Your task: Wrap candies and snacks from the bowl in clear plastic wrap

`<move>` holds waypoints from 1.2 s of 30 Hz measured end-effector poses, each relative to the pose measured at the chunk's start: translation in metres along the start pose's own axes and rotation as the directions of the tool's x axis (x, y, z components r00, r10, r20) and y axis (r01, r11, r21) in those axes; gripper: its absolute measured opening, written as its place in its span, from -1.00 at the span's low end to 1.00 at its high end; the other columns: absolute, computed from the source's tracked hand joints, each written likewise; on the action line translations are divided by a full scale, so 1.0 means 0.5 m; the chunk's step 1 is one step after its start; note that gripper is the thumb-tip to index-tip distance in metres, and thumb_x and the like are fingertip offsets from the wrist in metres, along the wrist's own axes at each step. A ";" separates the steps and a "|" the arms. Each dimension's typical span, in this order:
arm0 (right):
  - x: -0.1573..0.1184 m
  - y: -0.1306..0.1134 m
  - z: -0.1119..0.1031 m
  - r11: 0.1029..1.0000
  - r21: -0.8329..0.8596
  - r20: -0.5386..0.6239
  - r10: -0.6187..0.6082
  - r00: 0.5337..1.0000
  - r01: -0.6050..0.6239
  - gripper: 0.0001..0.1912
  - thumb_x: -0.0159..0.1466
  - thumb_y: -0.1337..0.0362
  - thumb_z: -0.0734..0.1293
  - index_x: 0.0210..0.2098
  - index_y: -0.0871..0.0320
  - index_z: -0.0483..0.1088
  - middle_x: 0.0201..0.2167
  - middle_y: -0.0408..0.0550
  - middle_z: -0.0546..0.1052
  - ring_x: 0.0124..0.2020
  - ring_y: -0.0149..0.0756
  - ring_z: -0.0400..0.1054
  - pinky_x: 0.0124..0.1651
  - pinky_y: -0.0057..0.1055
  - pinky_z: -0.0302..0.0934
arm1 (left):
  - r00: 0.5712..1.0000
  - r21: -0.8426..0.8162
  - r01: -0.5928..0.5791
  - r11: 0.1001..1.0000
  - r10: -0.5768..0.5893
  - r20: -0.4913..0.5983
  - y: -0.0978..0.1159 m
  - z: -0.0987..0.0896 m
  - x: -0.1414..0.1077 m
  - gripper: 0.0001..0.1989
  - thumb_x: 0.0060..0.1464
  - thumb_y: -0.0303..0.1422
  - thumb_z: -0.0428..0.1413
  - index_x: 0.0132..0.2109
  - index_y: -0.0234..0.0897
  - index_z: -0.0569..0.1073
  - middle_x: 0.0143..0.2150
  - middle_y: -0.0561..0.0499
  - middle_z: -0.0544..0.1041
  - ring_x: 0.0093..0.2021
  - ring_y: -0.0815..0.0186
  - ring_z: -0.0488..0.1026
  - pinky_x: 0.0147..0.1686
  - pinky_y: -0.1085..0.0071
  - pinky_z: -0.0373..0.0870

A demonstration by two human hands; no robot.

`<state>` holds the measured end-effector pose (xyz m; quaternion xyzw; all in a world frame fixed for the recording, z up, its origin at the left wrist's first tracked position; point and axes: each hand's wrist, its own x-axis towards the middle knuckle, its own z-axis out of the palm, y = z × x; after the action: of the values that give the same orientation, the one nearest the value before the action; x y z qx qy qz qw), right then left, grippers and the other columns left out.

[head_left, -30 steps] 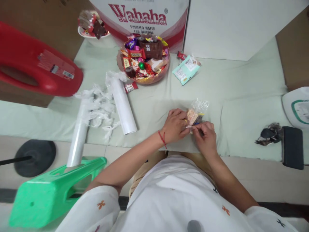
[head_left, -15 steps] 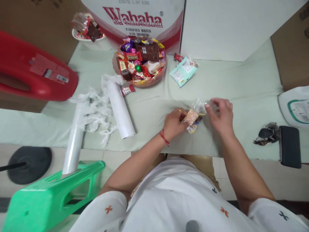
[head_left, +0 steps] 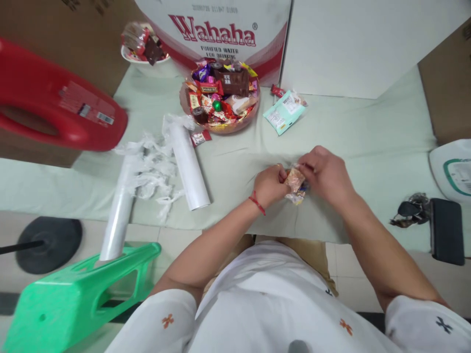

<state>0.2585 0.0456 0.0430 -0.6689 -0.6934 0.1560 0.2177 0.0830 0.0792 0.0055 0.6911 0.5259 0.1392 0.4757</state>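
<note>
A small clear plastic bag of wrapped sweets is between my hands, just above or on the green cloth. A pale pinkish-tan piece shows at its front, with something blue and yellow behind it. My left hand grips the bag's left side, thumb and fingers closed on it. At the upper right, my right hand pinches the bag's top edge with its fingers together. Those fingers hide most of the bag's top.
A bowl of sweets stands ahead, with a teal packet to its right. Two plastic bag rolls lie at left, near a red jug and green stool. A phone and keys lie at right.
My right hand has moved left and closed on the bag's top, which stood loose and crinkled before. The left hand keeps its grip. The whole view has shifted slightly.
</note>
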 end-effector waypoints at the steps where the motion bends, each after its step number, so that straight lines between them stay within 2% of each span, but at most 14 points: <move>1: -0.022 -0.016 0.014 0.999 -0.036 0.002 -0.024 1.000 0.024 -0.74 0.37 0.20 0.26 -0.34 0.12 0.53 -0.34 -0.04 0.42 -0.41 -0.31 0.25 -0.36 -0.33 0.07 | 1.000 0.021 0.000 1.000 0.000 -0.010 0.002 0.000 0.000 -0.79 -0.18 -0.37 0.27 -0.40 -0.21 0.37 -0.47 0.11 0.48 -0.45 0.33 0.35 -0.44 0.41 0.25; 6: -0.107 -0.035 0.093 0.991 -0.109 -0.088 -0.084 0.993 0.074 -0.66 0.48 0.24 0.14 -0.21 0.06 0.54 -0.33 -0.01 0.47 -0.32 -0.22 0.27 -0.34 -0.31 0.12 | 1.000 0.116 0.008 0.993 -0.010 0.012 0.006 -0.015 0.008 -0.83 -0.19 -0.41 0.30 -0.45 -0.21 0.43 -0.50 0.11 0.50 -0.47 0.32 0.39 -0.40 0.36 0.31; 9: -0.135 -0.025 0.115 0.977 -0.192 -0.197 -0.128 0.972 0.089 -0.71 0.47 0.21 0.21 0.02 0.02 0.54 -0.16 0.06 0.53 -0.13 -0.08 0.28 -0.12 -0.15 0.22 | 0.991 0.065 0.000 0.998 -0.008 0.131 -0.002 -0.039 0.028 -0.83 -0.19 -0.40 0.35 -0.44 -0.25 0.49 -0.50 0.10 0.52 -0.46 0.32 0.45 -0.41 0.40 0.36; 12: -0.159 -0.022 0.126 0.958 -0.272 -0.197 -0.148 0.969 0.091 -0.60 0.44 0.13 0.28 0.23 0.00 0.44 0.07 0.14 0.49 0.03 0.06 0.23 0.02 0.02 0.19 | 0.957 -0.100 0.059 0.993 -0.028 0.288 -0.013 -0.059 0.053 -0.92 -0.08 -0.48 0.29 -0.41 -0.29 0.53 -0.50 0.07 0.55 -0.46 0.34 0.52 -0.38 0.43 0.43; 14: -0.173 -0.021 0.134 0.954 -0.286 -0.179 -0.148 0.973 0.093 -0.51 0.44 0.15 0.26 0.34 -0.02 0.33 0.15 0.17 0.44 0.10 0.10 0.22 0.08 0.07 0.17 | 0.946 -0.124 0.087 0.988 -0.042 0.322 -0.018 -0.059 0.061 -0.94 -0.01 -0.53 0.24 -0.39 -0.31 0.53 -0.50 0.05 0.56 -0.45 0.34 0.55 -0.33 0.43 0.47; 16: -0.183 -0.020 0.144 0.954 -0.284 -0.170 -0.150 0.974 0.097 -0.46 0.45 0.19 0.24 0.41 -0.05 0.25 0.19 0.18 0.41 0.15 0.11 0.21 0.15 0.10 0.14 | 0.978 -0.046 0.021 0.999 -0.011 0.207 -0.021 -0.048 0.055 -0.95 0.05 -0.51 0.21 -0.36 -0.32 0.54 -0.46 0.02 0.59 -0.39 0.30 0.58 -0.26 0.38 0.52; 18: -0.186 -0.016 0.152 0.959 -0.266 -0.166 -0.147 0.975 0.099 -0.44 0.45 0.21 0.24 0.42 -0.05 0.23 0.21 0.18 0.40 0.19 0.11 0.19 0.20 0.12 0.12 | 0.987 0.059 -0.158 0.986 0.160 -0.021 -0.026 -0.034 0.035 -0.90 0.15 -0.46 0.15 -0.23 -0.32 0.58 -0.25 -0.09 0.67 -0.19 0.20 0.63 -0.08 0.27 0.54; 20: -0.184 -0.013 0.154 0.969 -0.232 -0.172 -0.127 0.977 0.085 -0.47 0.44 0.22 0.24 0.39 -0.03 0.28 0.21 0.19 0.40 0.20 0.11 0.20 0.22 0.13 0.13 | 0.884 0.138 -0.431 0.892 0.448 -0.132 -0.038 -0.025 0.008 -0.74 0.28 -0.39 0.07 0.03 -0.29 0.57 0.09 -0.18 0.63 0.14 0.14 0.55 0.20 0.15 0.42; 22: -0.181 -0.009 0.145 0.983 -0.166 -0.168 -0.108 0.980 0.080 -0.53 0.44 0.20 0.26 0.32 0.00 0.36 0.21 0.20 0.40 0.21 0.11 0.21 0.22 0.14 0.16 | 0.736 0.162 -0.669 0.726 0.677 0.006 -0.059 -0.024 -0.018 -0.64 0.38 -0.31 -0.01 0.23 -0.20 0.48 0.27 -0.16 0.52 0.32 0.17 0.42 0.37 0.12 0.25; 23: -0.179 -0.006 0.136 0.989 -0.115 -0.158 -0.111 0.981 0.093 -0.55 0.44 0.19 0.27 0.29 0.01 0.39 0.21 0.19 0.40 0.21 0.10 0.23 0.22 0.14 0.19 | 0.680 0.154 -0.732 0.664 0.728 0.092 -0.070 -0.026 -0.027 -0.60 0.41 -0.27 -0.03 0.30 -0.17 0.43 0.32 -0.14 0.49 0.36 0.19 0.38 0.39 0.13 0.22; 25: -0.176 0.001 0.114 0.991 0.024 -0.144 -0.126 0.981 0.131 -0.62 0.44 0.18 0.28 0.22 -0.02 0.45 0.19 0.15 0.43 0.21 0.04 0.28 0.23 0.10 0.24 | 0.628 0.165 -0.778 0.606 0.745 0.224 -0.092 -0.032 -0.039 -0.48 0.41 -0.15 0.00 0.41 -0.15 0.29 0.39 -0.15 0.41 0.43 0.17 0.30 0.41 0.11 0.19; 28: -0.168 0.018 0.081 0.968 0.174 -0.193 -0.147 0.970 0.181 -0.58 0.41 0.15 0.34 0.25 -0.06 0.43 0.26 0.11 0.39 0.28 0.00 0.27 0.27 0.06 0.27 | 0.639 0.263 -0.769 0.583 0.695 0.329 -0.113 -0.034 -0.041 -0.29 0.33 -0.02 0.10 0.49 -0.14 0.16 0.48 -0.17 0.26 0.50 0.10 0.16 0.48 0.02 0.05; 31: -0.155 0.041 0.073 0.939 0.175 -0.146 -0.274 0.951 0.298 -0.38 0.37 0.15 0.41 0.39 -0.06 0.28 0.37 0.14 0.31 0.36 0.01 0.22 0.34 0.08 0.21 | 0.667 0.343 -0.742 0.575 0.680 0.303 -0.119 -0.022 -0.034 -0.49 0.42 -0.19 0.00 0.44 -0.08 0.27 0.45 -0.09 0.31 0.48 0.20 0.20 0.48 0.08 0.05; 36: -0.142 0.065 0.093 0.906 0.170 -0.165 -0.361 0.918 0.387 -0.48 0.44 0.30 0.32 0.36 -0.06 0.32 0.27 0.09 0.48 0.33 -0.11 0.32 0.35 0.04 0.23 | 0.679 0.365 -0.722 0.588 0.704 0.208 -0.115 -0.003 -0.031 -0.59 0.45 -0.28 -0.05 0.33 -0.11 0.43 0.37 -0.07 0.43 0.42 0.24 0.32 0.42 0.10 0.18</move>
<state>0.2632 -0.0198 -0.0197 -0.5066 -0.7742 0.1361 0.3541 0.0418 0.0665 -0.0351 0.9309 0.2120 0.1876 0.2309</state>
